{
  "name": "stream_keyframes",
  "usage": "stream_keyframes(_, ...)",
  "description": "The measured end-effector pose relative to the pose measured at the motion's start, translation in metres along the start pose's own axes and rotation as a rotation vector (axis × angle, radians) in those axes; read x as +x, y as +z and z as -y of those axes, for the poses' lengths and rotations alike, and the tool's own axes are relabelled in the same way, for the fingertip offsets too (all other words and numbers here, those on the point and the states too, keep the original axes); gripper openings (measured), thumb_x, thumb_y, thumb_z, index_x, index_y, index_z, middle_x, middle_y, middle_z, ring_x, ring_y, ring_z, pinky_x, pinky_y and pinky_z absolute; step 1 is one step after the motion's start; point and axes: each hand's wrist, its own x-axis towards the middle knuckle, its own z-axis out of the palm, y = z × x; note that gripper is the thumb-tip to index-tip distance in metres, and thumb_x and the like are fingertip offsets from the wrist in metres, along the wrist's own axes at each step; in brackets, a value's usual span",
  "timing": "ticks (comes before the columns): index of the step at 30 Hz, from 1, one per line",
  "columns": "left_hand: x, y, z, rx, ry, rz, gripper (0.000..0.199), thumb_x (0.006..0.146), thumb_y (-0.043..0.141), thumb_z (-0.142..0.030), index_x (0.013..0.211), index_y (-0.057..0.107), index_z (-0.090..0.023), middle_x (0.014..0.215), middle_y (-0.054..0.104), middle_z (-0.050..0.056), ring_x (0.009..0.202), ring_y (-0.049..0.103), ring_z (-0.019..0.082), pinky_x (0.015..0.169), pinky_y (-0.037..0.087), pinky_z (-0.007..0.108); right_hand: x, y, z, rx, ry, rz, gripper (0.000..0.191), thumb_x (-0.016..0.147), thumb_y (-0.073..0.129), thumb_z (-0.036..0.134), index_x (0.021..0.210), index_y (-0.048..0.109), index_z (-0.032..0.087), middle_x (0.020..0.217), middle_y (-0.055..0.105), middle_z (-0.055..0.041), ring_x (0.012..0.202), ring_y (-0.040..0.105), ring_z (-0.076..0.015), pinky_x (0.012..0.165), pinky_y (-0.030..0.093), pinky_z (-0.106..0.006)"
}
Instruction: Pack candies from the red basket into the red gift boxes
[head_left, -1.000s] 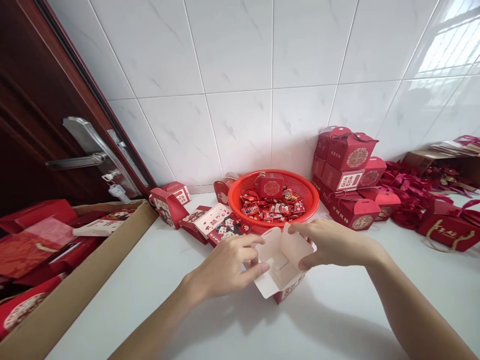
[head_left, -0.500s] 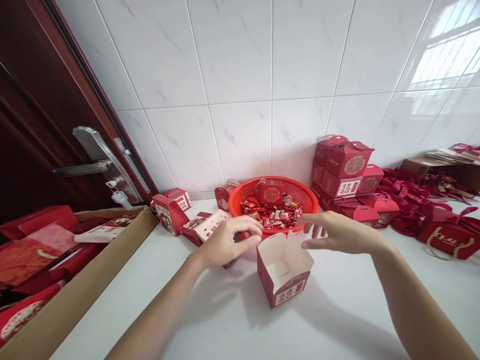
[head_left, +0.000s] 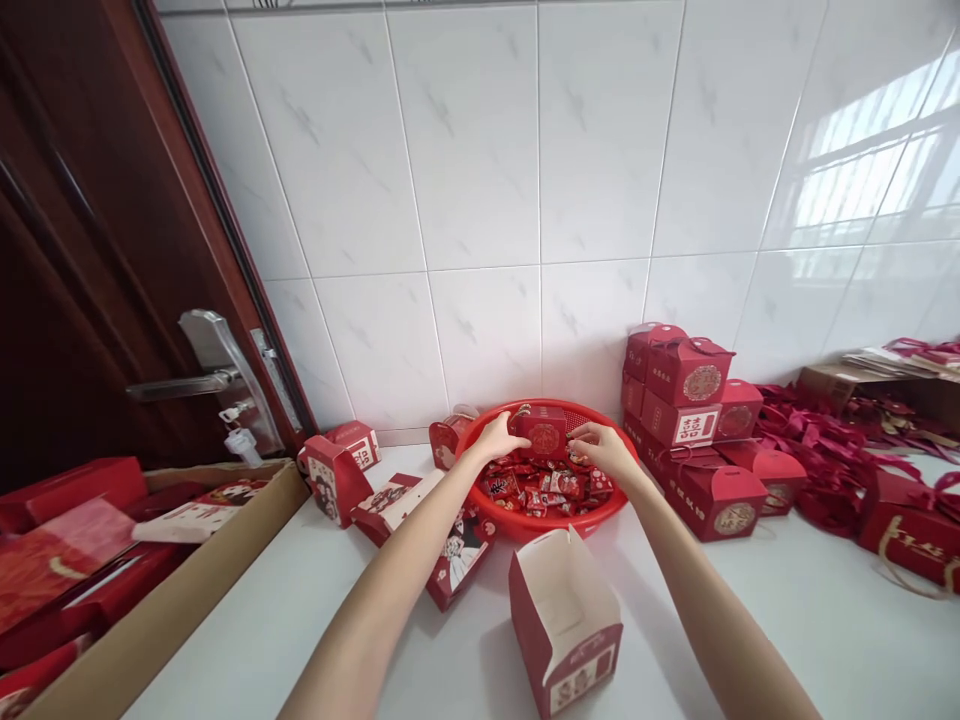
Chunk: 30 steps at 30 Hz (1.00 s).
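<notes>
My left hand [head_left: 501,440] is inside the rim of a red plastic basket [head_left: 480,515], thumb and fingers apart, at the left side of a small red gift box [head_left: 544,436] with a gold round emblem. To the right of that box, my right hand [head_left: 602,449] reaches over red-wrapped candies [head_left: 559,482], its fingertips apart close to the wrappers. Whether either hand touches the box or a candy is hard to tell. In front of the basket, between my forearms, stands an unfolded red carton [head_left: 564,625] with its top open and its pale inside showing.
Flattened and folded red boxes [head_left: 457,560] lie left of the basket. Stacked red gift boxes [head_left: 690,400] and dark red ribbons [head_left: 810,440] are at right. A cardboard box [head_left: 202,570] of red packaging sits at left, beside a door handle [head_left: 187,384]. The tiled wall [head_left: 480,200] closes the back.
Both hands have moved forward from above the open carton into the basket. The carton stays on the table, and the view has tilted upward.
</notes>
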Motion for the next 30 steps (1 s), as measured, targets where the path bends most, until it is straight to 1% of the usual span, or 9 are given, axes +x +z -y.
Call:
stream_keyframes(3, 0.008, 0.005, -0.002, -0.069, 0.016, -0.023, 0.049, 0.058, 0.087, -0.021, 0.105, 0.071, -0.014, 0.102, 0.077, 0.01, 0.092, 0.07, 0.027, 0.082, 0.054, 0.034, 0.003, 0.001, -0.007, 0.059, 0.017, 0.001, 0.01, 0.074, 0.066, 0.022, 0.082, 0.065, 0.017, 0.073, 0.071, -0.0037, 0.063, 0.067, -0.0156, 0.058, 0.053, -0.024)
stream_keyframes(5, 0.007, 0.001, -0.004, -0.122, 0.063, -0.048, 0.027, 0.061, 0.084, -0.025, 0.082, 0.072, -0.015, 0.081, 0.075, 0.003, 0.078, 0.068, 0.024, 0.076, 0.054, 0.034, 0.005, 0.002, -0.011, 0.098, 0.026, -0.01, 0.01, 0.073, 0.067, 0.022, 0.081, 0.067, 0.017, 0.073, 0.072, -0.0038, 0.063, 0.067, -0.0154, 0.057, 0.053, -0.024)
stream_keyframes(7, 0.001, -0.011, -0.005, -0.18, 0.132, -0.116, 0.018, 0.066, 0.079, -0.03, 0.068, 0.069, -0.015, 0.072, 0.07, 0.0, 0.073, 0.065, 0.021, 0.075, 0.052, 0.033, 0.007, 0.002, -0.014, 0.141, 0.03, -0.031, 0.011, 0.072, 0.068, 0.023, 0.081, 0.068, 0.017, 0.074, 0.072, -0.004, 0.065, 0.068, -0.0158, 0.058, 0.055, -0.024)
stream_keyframes(12, -0.023, -0.069, 0.004, -0.329, 0.253, -0.406, 0.03, 0.079, 0.068, -0.043, 0.085, 0.072, -0.015, 0.086, 0.071, 0.005, 0.083, 0.063, 0.02, 0.079, 0.05, 0.032, 0.01, 0.002, -0.017, 0.24, 0.04, -0.058, 0.012, 0.071, 0.071, 0.028, 0.077, 0.069, 0.019, 0.069, 0.07, -0.003, 0.065, 0.068, -0.0179, 0.06, 0.057, -0.027)
stream_keyframes(15, -0.043, -0.094, 0.01, -0.408, 0.326, -0.57, 0.035, 0.081, 0.068, -0.049, 0.082, 0.072, -0.014, 0.08, 0.069, 0.004, 0.076, 0.062, 0.017, 0.072, 0.051, 0.029, 0.01, 0.001, -0.016, 0.274, 0.038, -0.053, 0.012, 0.068, 0.074, 0.028, 0.074, 0.069, 0.019, 0.066, 0.069, -0.0022, 0.063, 0.067, -0.0176, 0.059, 0.056, -0.027)
stream_keyframes(20, -0.084, -0.095, 0.013, -0.085, 0.645, -0.669, 0.019, 0.089, 0.067, -0.033, 0.088, 0.079, -0.018, 0.084, 0.072, 0.004, 0.077, 0.066, 0.014, 0.07, 0.053, 0.025, 0.007, 0.001, -0.013, 0.293, 0.036, -0.054, 0.01, 0.066, 0.074, 0.024, 0.072, 0.069, 0.018, 0.066, 0.069, -0.0014, 0.059, 0.065, -0.0153, 0.058, 0.055, -0.026)
stream_keyframes(22, -0.097, -0.094, 0.017, 0.034, 0.702, -0.741, 0.017, 0.091, 0.066, -0.029, 0.091, 0.08, -0.02, 0.086, 0.073, 0.004, 0.077, 0.068, 0.014, 0.071, 0.054, 0.025, 0.006, 0.001, -0.012, 0.291, 0.038, -0.052, 0.009, 0.066, 0.073, 0.024, 0.073, 0.069, 0.018, 0.065, 0.068, -0.0011, 0.059, 0.066, -0.0156, 0.056, 0.055, -0.026)
stream_keyframes(27, -0.11, -0.115, 0.047, 0.198, 0.553, -1.055, 0.02, 0.092, 0.066, -0.031, 0.092, 0.08, -0.016, 0.086, 0.073, 0.006, 0.077, 0.07, 0.017, 0.073, 0.056, 0.028, 0.006, 0.0, -0.012, 0.282, 0.04, -0.06, 0.012, 0.067, 0.075, 0.026, 0.075, 0.071, 0.018, 0.069, 0.07, -0.002, 0.061, 0.068, -0.0164, 0.057, 0.055, -0.025)
stream_keyframes(30, -0.113, -0.128, 0.072, 0.291, 0.429, -1.086, 0.026, 0.092, 0.063, -0.035, 0.092, 0.08, -0.016, 0.086, 0.074, 0.007, 0.077, 0.07, 0.019, 0.076, 0.056, 0.03, 0.006, 0.0, -0.013, 0.28, 0.041, -0.063, 0.013, 0.067, 0.076, 0.027, 0.074, 0.07, 0.018, 0.07, 0.07, -0.0024, 0.06, 0.068, -0.0167, 0.057, 0.056, -0.026)
